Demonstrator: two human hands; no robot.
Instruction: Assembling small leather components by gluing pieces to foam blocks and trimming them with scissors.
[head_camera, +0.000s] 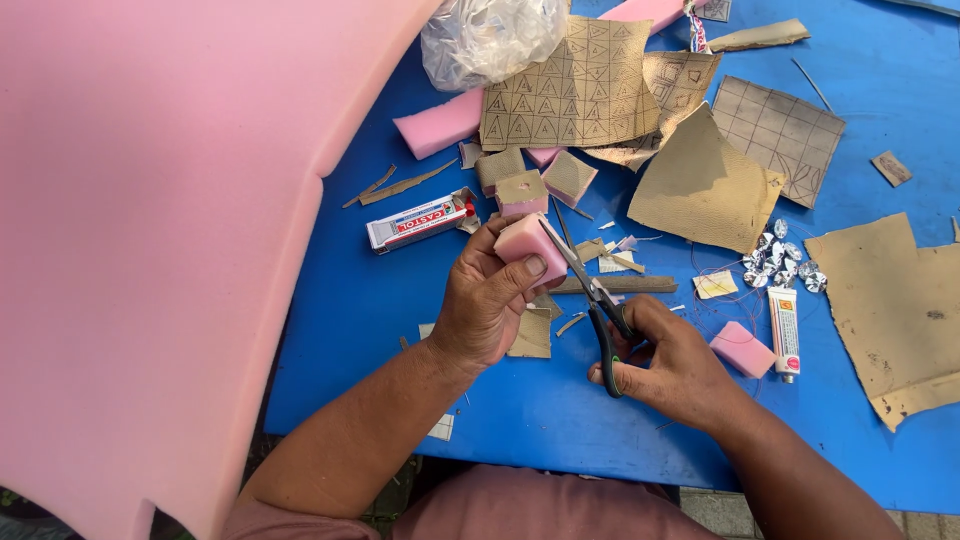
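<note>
Left hand (487, 305) gripping pink foam block (527, 242), right hand (668, 362) working scissors (590, 300), blue table (560, 410)

Pink foam block (527, 243): small, roughly cuboid, tan layer on top face, pinched in left hand (487, 300), thumb on near face, raised above blue table. Scissors (590, 300): black handles, steel blades open, tips pointing 11 o'clock, blades at block's right edge; handles in right hand (665, 362), at 4 o'clock from block.
</note>
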